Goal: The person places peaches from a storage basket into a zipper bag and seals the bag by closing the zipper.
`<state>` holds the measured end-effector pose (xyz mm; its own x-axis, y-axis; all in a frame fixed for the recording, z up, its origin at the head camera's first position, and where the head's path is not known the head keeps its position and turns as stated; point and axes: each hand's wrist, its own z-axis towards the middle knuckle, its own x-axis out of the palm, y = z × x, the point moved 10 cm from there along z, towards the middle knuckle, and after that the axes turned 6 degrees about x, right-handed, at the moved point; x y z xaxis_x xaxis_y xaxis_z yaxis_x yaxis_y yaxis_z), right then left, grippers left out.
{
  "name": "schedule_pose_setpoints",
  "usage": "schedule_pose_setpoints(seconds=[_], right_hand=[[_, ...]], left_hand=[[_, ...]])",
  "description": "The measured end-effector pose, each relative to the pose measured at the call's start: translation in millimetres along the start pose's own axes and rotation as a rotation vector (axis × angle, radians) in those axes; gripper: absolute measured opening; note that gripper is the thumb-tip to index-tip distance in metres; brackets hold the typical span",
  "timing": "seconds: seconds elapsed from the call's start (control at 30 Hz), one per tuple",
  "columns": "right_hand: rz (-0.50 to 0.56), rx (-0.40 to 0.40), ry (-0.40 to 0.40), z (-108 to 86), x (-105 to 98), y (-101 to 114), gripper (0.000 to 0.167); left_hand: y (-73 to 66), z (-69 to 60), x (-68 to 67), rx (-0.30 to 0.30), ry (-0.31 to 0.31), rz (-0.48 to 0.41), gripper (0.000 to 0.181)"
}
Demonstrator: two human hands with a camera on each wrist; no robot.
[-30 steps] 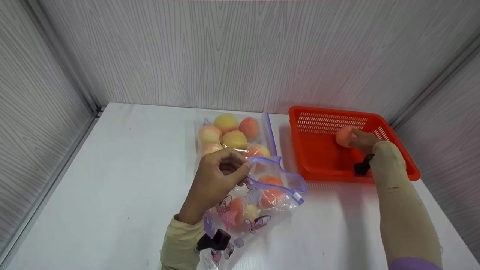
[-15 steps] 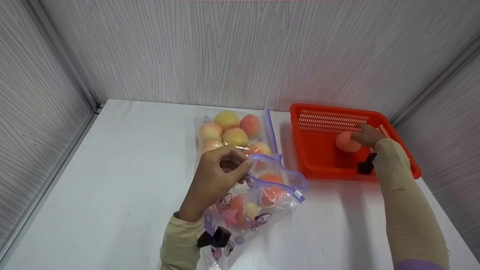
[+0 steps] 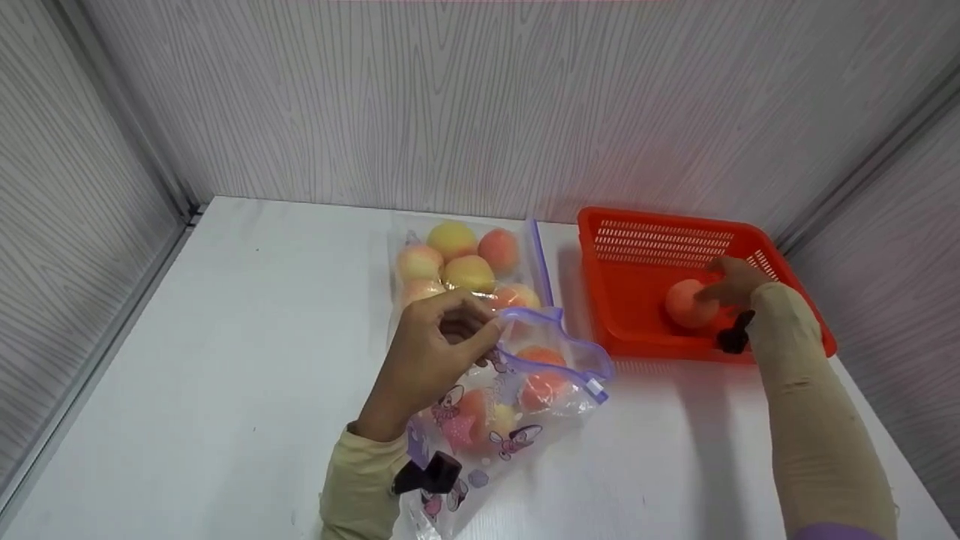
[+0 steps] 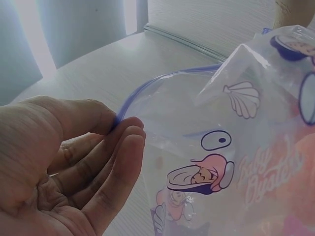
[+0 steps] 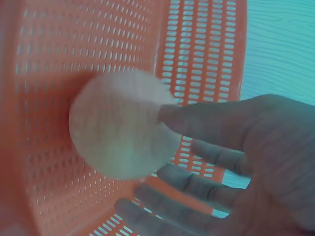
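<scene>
My left hand [image 3: 435, 352] pinches the purple zip edge of a clear printed slider bag [image 3: 480, 442], between thumb and fingertips in the left wrist view. The bag's mouth gapes, and several peaches [image 3: 545, 390] lie inside. Over at the right, my right hand [image 3: 731, 283] reaches into a red plastic basket [image 3: 615, 330] with its fingers spread. Beside it in the basket is a pinkish peach [image 3: 686, 306]. The right wrist view has the thumb overlapping the edge of this peach [image 5: 120, 125], other fingers apart from it; whether the thumb touches cannot be told.
Behind the left hand lies another clear bag [image 3: 546, 259] with several yellow and pink peaches [image 3: 452, 240], partly covered by the front bag. A white table [image 3: 247, 337] bears everything. Grey wood-grain panels [image 3: 465, 105] enclose the back and sides.
In the basket the peach has shifted toward the near side. My right hand's fingers have spread apart beside it. The left hand and its bag have stayed in place.
</scene>
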<state>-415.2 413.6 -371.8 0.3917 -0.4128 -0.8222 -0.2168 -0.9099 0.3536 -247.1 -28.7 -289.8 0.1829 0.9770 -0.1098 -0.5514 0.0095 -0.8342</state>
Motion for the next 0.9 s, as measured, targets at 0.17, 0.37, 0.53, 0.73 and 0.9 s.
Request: schedule_pose_setpoints(seconds=[0.17,0.37,0.53,0.73,0.9], right_hand=[[-0.042,-0.004,0.058,-0.6,8,1,0.070],[-0.050,0.015,0.111,-3.4,11,3,0.067],[-0.060,0.069,0.124,-10.5,16,1,0.085],[-0.195,-0.064,0.090,-6.4,15,5,0.078],[-0.154,-0.106,0.039,-4.5,9,5,0.076]], left_hand=[[0.9,-0.2,0.3,-0.004,0.000,-0.006,0.003],[0.1,0.3,-0.3,0.006,-0.003,-0.005,0.003],[-0.9,1.0,0.0,0.006,-0.005,0.000,0.004],[-0.7,1.0,0.0,0.002,-0.007,-0.013,0.003],[-1.5,1.1,-1.6,0.006,-0.009,-0.014,0.004]])
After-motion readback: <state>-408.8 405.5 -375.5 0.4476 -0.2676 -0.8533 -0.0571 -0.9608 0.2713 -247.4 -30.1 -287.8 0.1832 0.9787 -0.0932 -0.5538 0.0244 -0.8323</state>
